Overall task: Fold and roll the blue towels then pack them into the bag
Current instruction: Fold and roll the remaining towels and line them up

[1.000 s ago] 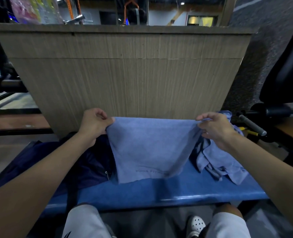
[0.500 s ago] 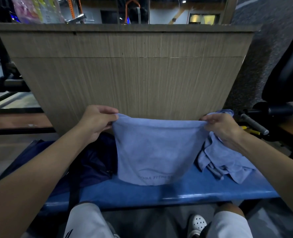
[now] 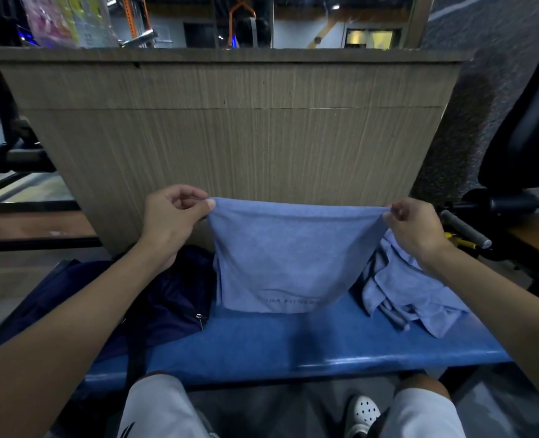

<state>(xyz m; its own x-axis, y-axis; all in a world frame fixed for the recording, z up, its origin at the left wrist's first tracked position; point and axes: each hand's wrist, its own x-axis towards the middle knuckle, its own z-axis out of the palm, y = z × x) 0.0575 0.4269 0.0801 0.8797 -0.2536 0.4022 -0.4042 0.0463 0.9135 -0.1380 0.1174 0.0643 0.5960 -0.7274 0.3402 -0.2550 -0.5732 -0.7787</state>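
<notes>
Pinching the blue towel [image 3: 288,254] taut: left hand [image 3: 170,216], right hand [image 3: 415,227].

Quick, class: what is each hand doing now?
Left hand: pinches the blue towel by its top left corner.
Right hand: pinches its top right corner.

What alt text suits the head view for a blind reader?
A person's left hand and right hand pinch the top corners of a blue towel, held up over a blue bench. A dark bag lies left, crumpled towels right.

Towel [image 3: 293,248] higher (top edge tauter)
</notes>
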